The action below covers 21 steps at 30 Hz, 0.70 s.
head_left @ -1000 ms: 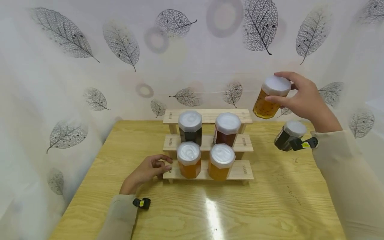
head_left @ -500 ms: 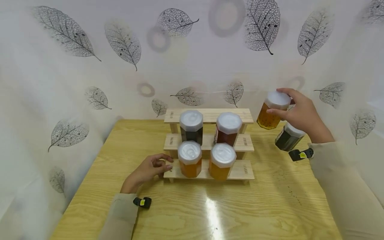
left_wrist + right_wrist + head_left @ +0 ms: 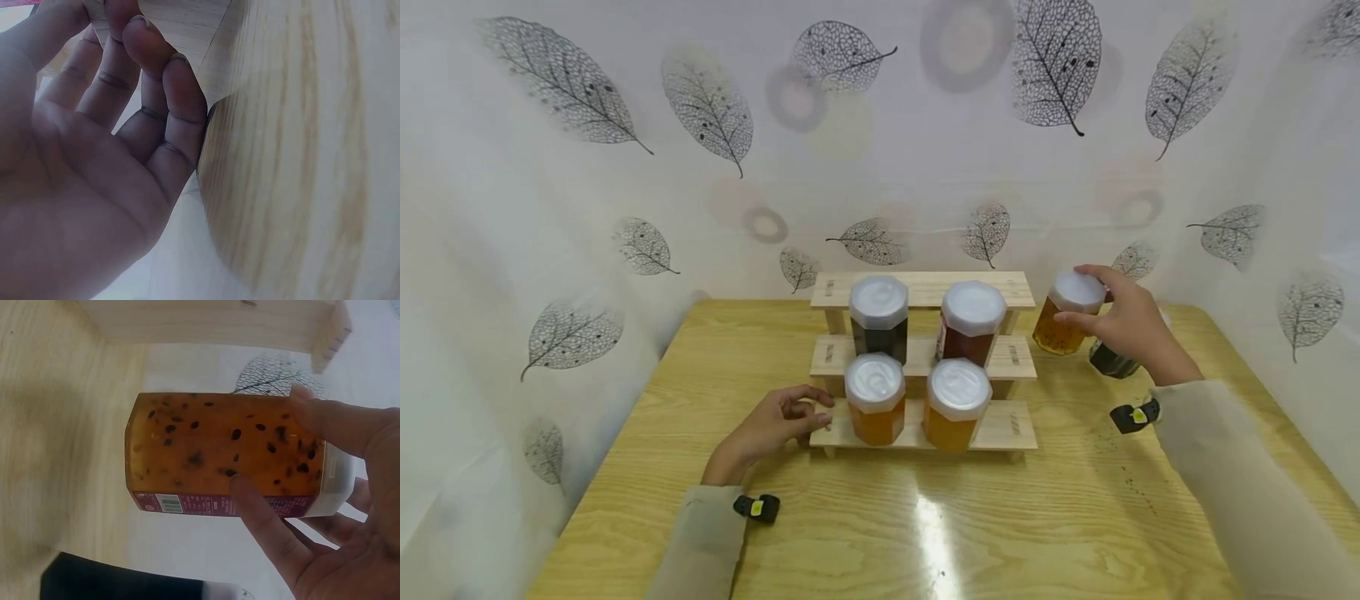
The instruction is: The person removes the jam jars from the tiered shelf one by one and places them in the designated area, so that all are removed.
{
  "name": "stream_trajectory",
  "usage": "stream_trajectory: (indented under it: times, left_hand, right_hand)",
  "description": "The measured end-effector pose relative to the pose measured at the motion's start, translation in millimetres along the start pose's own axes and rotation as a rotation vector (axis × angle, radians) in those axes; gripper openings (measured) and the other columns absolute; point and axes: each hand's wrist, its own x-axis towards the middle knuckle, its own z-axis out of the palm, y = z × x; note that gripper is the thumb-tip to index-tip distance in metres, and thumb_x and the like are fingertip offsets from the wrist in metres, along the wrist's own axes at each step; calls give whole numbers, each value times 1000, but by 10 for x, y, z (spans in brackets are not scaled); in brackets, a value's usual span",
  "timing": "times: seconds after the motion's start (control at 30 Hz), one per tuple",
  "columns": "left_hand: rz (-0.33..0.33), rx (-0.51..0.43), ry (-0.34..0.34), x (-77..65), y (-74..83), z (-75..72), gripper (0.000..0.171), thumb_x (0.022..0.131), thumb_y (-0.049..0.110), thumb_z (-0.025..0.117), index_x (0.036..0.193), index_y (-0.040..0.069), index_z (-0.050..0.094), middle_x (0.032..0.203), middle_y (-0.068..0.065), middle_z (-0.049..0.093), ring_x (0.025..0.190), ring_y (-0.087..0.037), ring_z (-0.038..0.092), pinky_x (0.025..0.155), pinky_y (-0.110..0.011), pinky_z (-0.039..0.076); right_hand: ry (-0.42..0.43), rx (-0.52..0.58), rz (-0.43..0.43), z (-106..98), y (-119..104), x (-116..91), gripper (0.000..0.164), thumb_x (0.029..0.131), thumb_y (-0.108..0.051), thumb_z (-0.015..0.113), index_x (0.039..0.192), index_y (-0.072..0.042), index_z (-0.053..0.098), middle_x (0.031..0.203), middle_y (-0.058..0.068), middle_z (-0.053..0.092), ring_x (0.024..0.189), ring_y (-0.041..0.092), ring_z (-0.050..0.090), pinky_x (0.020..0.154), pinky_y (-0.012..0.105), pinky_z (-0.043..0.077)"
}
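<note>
My right hand [image 3: 1131,321] grips an octagonal jar [image 3: 1062,319] of orange, dark-seeded preserve by its white-lidded upper part, right of the rack. Black seeds and a purple label on this jar [image 3: 225,450] show in the right wrist view. My left hand [image 3: 769,427] holds the left end of the three-step wooden rack [image 3: 1011,425] at its lowest step, fingers bent; the left wrist view shows this hand [image 3: 94,156] close over the tabletop. On the rack stand two amber jars [image 3: 876,421] [image 3: 953,425] in front and a black-filled jar [image 3: 880,333] and dark red jar [image 3: 967,337] behind.
Another dark jar [image 3: 1112,360] stands on the table just beyond my right hand, partly hidden by it. The rack's top step [image 3: 925,287] reaches close to the leaf-patterned curtain [image 3: 880,167] behind the wooden table [image 3: 850,525].
My right hand has lowered the seeded jar from above the rack's height to about table level, now in front of part of the dark jar. The left hand stays in place.
</note>
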Motion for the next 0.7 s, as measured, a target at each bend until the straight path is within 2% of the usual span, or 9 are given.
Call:
stream_trajectory:
  times: [0.27, 0.57, 0.7]
  left_hand:
    - [-7, 2, -3, 7, -21, -8, 34, 102, 21, 70, 129, 3, 64, 78, -9, 65, 68, -20, 58, 65, -32, 54]
    - [-28, 12, 19, 3, 1, 1, 35, 100, 24, 72, 128, 4, 64, 78, -9, 65, 71, -20, 57, 67, -32, 53]
    - [-35, 8, 27, 3, -3, 4, 35, 100, 24, 73, 128, 5, 64, 78, -8, 65, 71, -20, 57, 67, -31, 52]
  right_hand:
    - [-15, 18, -16, 229, 97, 13, 78, 91, -25, 83, 152, 4, 42, 143, 35, 48, 108, 51, 57, 84, 60, 49]
    - [-8, 57, 28, 424, 190, 15, 76, 92, -23, 83, 151, 3, 42, 140, 35, 51, 103, 47, 59, 81, 55, 50]
    - [8, 90, 39, 470, 222, 38, 76, 92, -17, 82, 152, 4, 40, 142, 37, 48, 116, 52, 55, 88, 61, 50]
